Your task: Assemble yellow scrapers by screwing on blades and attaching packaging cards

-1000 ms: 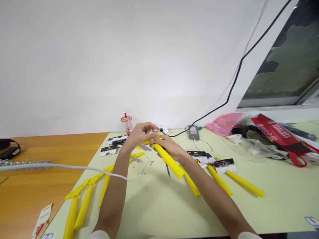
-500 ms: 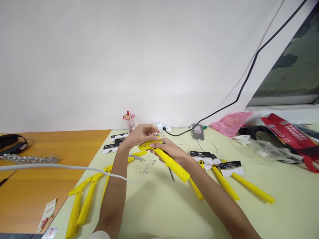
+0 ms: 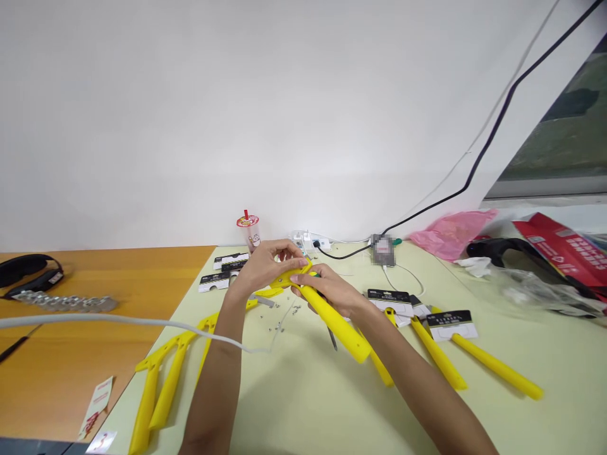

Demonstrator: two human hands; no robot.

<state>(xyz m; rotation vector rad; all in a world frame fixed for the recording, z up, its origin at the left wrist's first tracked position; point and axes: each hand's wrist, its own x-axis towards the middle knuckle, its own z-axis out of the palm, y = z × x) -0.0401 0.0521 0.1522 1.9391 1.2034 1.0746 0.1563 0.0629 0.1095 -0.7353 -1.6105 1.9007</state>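
Note:
A yellow plastic scraper [image 3: 339, 325] with a long handle hangs above the table, its handle slanting down to the right. My left hand [image 3: 268, 262] is closed on its head end, thumb and fingers pinching the edge. Around the neck of the same scraper, my right hand [image 3: 327, 287] is closed too. A thin dark shaft, apparently a screwdriver [image 3: 332, 338], sticks out below my right hand; its grip is mostly hidden by the fingers. Small loose screws [image 3: 296, 308] lie on the table beneath. Whatever sits between my left fingertips is too small to make out.
More yellow scrapers lie left [image 3: 164, 379] and right [image 3: 439, 354]. Black-and-white cards [image 3: 453, 325] rest nearby. A lidded cup [image 3: 249, 230], power strip [image 3: 315, 243] and pink bag [image 3: 450, 234] stand along the wall. A white cable [image 3: 190, 328] crosses at left.
The whole view has shifted slightly, so things sit a little farther right. My left fingers have lowered and flattened over the scraper's head; both hands keep hold of it.

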